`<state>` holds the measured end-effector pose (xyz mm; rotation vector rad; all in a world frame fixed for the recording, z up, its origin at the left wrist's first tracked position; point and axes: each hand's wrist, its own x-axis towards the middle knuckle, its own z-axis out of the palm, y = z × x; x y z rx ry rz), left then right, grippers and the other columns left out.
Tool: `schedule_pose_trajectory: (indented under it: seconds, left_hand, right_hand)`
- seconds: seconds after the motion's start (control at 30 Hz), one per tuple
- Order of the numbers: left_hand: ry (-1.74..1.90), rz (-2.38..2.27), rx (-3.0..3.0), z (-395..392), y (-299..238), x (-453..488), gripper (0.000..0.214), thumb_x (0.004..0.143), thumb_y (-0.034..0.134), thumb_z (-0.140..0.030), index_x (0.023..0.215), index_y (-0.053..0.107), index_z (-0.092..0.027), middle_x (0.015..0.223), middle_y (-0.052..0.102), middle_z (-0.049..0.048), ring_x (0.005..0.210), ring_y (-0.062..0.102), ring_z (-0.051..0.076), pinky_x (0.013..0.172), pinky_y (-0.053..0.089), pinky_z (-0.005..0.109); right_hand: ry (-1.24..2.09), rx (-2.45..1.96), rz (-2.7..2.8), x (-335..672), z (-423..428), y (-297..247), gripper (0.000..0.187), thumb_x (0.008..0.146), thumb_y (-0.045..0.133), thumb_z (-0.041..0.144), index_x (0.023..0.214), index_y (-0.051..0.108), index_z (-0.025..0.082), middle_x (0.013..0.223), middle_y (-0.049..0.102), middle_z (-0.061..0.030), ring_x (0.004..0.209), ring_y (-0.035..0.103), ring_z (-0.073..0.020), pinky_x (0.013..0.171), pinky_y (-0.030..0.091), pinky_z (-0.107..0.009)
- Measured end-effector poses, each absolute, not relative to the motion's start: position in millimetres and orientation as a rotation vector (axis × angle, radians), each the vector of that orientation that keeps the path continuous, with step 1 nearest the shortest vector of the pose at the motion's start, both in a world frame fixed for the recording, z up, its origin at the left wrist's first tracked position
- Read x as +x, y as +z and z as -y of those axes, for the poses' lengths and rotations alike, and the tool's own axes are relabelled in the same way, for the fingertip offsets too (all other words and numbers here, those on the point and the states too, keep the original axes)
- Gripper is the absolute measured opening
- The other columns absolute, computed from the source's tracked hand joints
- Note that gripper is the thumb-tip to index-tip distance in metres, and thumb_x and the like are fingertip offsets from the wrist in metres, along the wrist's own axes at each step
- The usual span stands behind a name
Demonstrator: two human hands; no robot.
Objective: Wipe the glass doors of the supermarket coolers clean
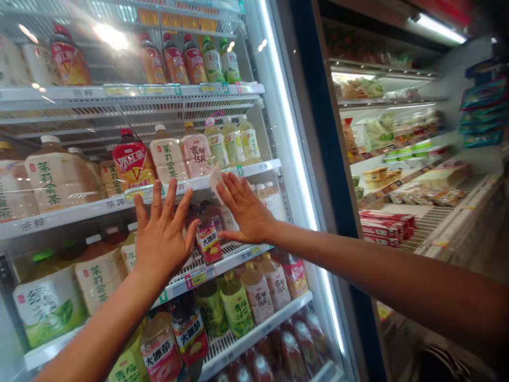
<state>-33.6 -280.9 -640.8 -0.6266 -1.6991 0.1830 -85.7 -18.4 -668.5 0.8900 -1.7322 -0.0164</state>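
Observation:
Lamp reflections show a glass door [111, 36] in front of the shelved drinks. My left hand [164, 237] lies flat against the glass, fingers spread, holding nothing. To its right, my right hand [247, 211] holds a thin white cloth [216, 181] against the same glass under its outstretched fingers. Only the cloth's left edge shows; the palm and fingers hide the rest. Behind the glass, between the hands, stands a dark bottle with a red and yellow label [209, 241].
Several shelves of bottled tea fill the cooler, among them a red-labelled bottle [133, 159] and a large green-labelled bottle [50, 302]. A lit strip [292, 116] runs down the cooler's right side, next to a dark blue frame [324, 132]. Farther right is an open chilled display [429, 201] with packaged food.

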Motion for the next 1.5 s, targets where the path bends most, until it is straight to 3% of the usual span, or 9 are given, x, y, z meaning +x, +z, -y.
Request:
schedule_pose_trajectory:
  seconds: [0.17,0.37,0.57,0.8,1.0,1.17,1.3,1.4,1.5]
  left_hand:
    - [0.125,1.69,-0.666,276.0,-650.6,-42.4,0.084,0.099,0.055,-0.045,0.166,0.004,-0.036,0.176,0.01,0.0025,0.164,0.002,0.032,0.13,-0.012,0.066]
    - [0.112,1.681,-0.669,277.8,-651.2,-42.6,0.087,0.099,0.055,-0.044,0.166,0.001,-0.037,0.176,0.011,0.004,0.163,0.003,0.034,0.127,-0.017,0.07]
    - [0.145,1.677,-0.678,279.3,-651.5,-43.9,0.092,0.097,0.058,-0.042,0.166,-0.002,-0.035,0.175,0.01,0.0061,0.163,0.002,0.035,0.125,-0.019,0.071]
    - [0.23,1.704,-0.684,300.7,-652.9,-28.3,0.083,0.1,0.053,-0.042,0.167,0.004,-0.035,0.175,0.011,0.0051,0.163,0.003,0.032,0.129,-0.012,0.069]
    - [0.345,1.652,-0.562,415.8,-614.0,7.8,0.076,0.101,0.053,-0.043,0.165,0.011,-0.044,0.176,0.005,-0.0012,0.164,0.001,0.028,0.13,-0.01,0.063]
    - [0.277,1.659,-0.454,483.7,-593.2,15.3,0.073,0.102,0.048,-0.049,0.165,0.012,-0.043,0.177,0.003,0.0007,0.163,-0.003,0.031,0.128,-0.01,0.068]
    - [0.312,1.631,-0.445,491.0,-616.9,14.1,0.074,0.101,0.05,-0.047,0.165,0.013,-0.04,0.175,0.018,0.0027,0.164,0.007,0.028,0.13,-0.006,0.065]
    - [0.295,1.59,-0.402,490.5,-632.4,13.4,0.074,0.101,0.051,-0.045,0.165,0.014,-0.038,0.174,0.02,0.0034,0.163,0.009,0.028,0.13,-0.005,0.065]
    - [0.28,1.577,-0.397,493.4,-640.3,13.5,0.073,0.101,0.052,-0.043,0.165,0.017,-0.036,0.174,0.021,0.0034,0.163,0.011,0.028,0.131,-0.005,0.062]
  right_hand:
    - [-0.205,1.145,1.829,-90.7,-24.1,-694.3,0.115,0.089,0.048,0.083,0.165,-0.019,0.029,0.177,-0.002,-0.0062,0.163,0.01,-0.0352,0.133,0.014,-0.058]
    - [0.036,0.697,1.736,-100.1,-39.2,-655.6,0.109,0.095,0.04,0.078,0.16,-0.031,0.028,0.175,-0.02,-0.0076,0.162,-0.004,-0.0404,0.129,0.008,-0.07]
    - [-0.204,1.077,1.834,-86.9,-14.7,-694.0,0.115,0.09,0.047,0.083,0.166,-0.018,0.026,0.177,-0.007,-0.009,0.163,0.008,-0.0359,0.133,0.012,-0.059]
    - [0.038,0.857,1.635,-83.4,39.4,-638.9,0.115,0.095,0.053,0.065,0.16,-0.033,0.023,0.173,-0.026,-0.0101,0.161,-0.012,-0.0412,0.129,0.007,-0.072]
    - [-0.413,1.404,1.592,-59.0,102.1,-633.8,0.117,0.092,0.056,0.068,0.166,-0.01,0.006,0.174,0.011,-0.0221,0.163,0.005,-0.0362,0.131,0.022,-0.06]
    - [-0.195,1.008,1.557,-52.5,163.6,-554.8,0.12,0.087,0.054,0.079,0.164,0.01,-0.001,0.172,0.011,-0.0298,0.161,0.005,-0.0449,0.13,0.008,-0.068]
    - [-0.524,1.34,1.447,-39.9,204.8,-590.6,0.114,0.087,0.055,0.079,0.157,0.029,-0.006,0.17,0.019,-0.0319,0.162,0.007,-0.0409,0.134,0.012,-0.055]
    - [-0.602,1.439,1.368,-36.3,224.1,-599.4,0.089,0.093,0.052,0.073,0.144,0.05,0.0,0.167,0.031,-0.0295,0.161,0.017,-0.0369,0.133,0.017,-0.053]
    - [-0.36,1.272,1.39,-37.5,239.8,-564.7,0.076,0.098,0.046,0.07,0.139,0.052,0.006,0.166,0.034,-0.0271,0.161,0.02,-0.0349,0.131,0.02,-0.062]
